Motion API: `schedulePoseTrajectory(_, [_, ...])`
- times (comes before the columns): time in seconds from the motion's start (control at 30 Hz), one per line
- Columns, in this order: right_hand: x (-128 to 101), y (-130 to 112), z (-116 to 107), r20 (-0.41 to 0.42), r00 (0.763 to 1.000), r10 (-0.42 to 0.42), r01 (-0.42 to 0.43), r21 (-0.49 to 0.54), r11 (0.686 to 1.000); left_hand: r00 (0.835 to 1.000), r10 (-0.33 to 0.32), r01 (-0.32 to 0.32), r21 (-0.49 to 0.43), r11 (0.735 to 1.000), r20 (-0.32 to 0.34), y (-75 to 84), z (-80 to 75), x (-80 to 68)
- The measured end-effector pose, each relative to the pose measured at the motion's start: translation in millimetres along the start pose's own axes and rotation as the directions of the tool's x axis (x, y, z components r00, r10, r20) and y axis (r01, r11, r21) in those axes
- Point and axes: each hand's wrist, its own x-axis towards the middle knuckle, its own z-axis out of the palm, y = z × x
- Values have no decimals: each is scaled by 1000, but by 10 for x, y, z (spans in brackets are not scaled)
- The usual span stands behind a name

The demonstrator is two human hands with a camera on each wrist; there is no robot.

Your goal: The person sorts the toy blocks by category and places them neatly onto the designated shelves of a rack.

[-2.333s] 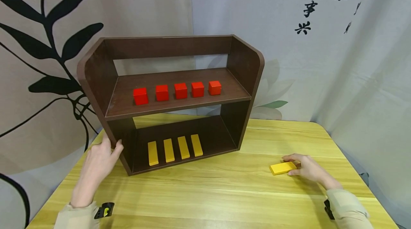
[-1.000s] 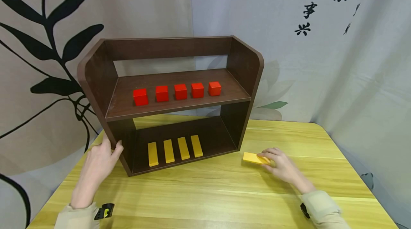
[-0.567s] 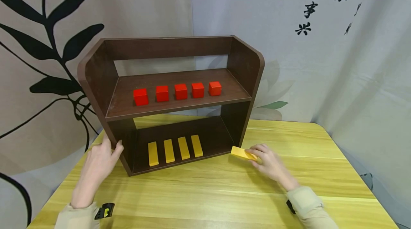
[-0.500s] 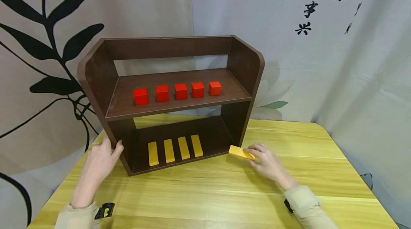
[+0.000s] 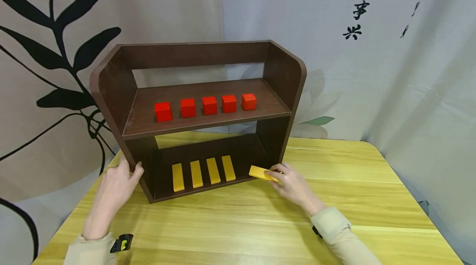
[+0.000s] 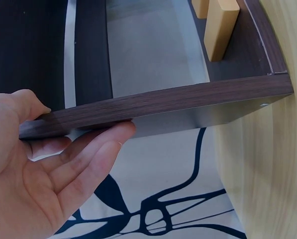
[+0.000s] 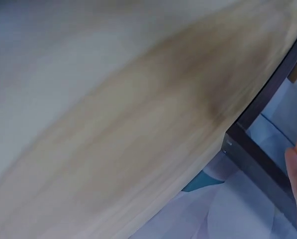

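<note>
Flat yellow wooden block (image 5: pixel 261 173) pinched by right hand (image 5: pixel 293 185) at lower shelf mouth of dark brown wooden rack (image 5: pixel 111 87), right of four yellow blocks (image 5: pixel 202 172). Rack's left panel clasped by left hand (image 5: pixel 113 188). Risk: block clipped on right side panel, or neighbouring row knocked askew if slid in crooked.

the dark brown wooden shelf's (image 5: pixel 128 91) lower bay lies open rightward of four flat yellow wooden blocks (image 5: pixel 203 172); its right side panel (image 5: pixel 277 143) bounds that gap.
</note>
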Motion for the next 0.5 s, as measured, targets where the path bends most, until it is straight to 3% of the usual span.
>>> schedulePoseTrajectory(0.2, [67, -21, 95, 22, 1000, -22, 22, -9, 1000, 1000, 10, -10, -2, 1000, -15, -1, 2, 9])
schedulePoseTrajectory(0.5, [161, -85, 180, 132, 991, 0, 2, -13, 1000, 1000, 4, -4, -4, 1000, -11, -6, 5, 4])
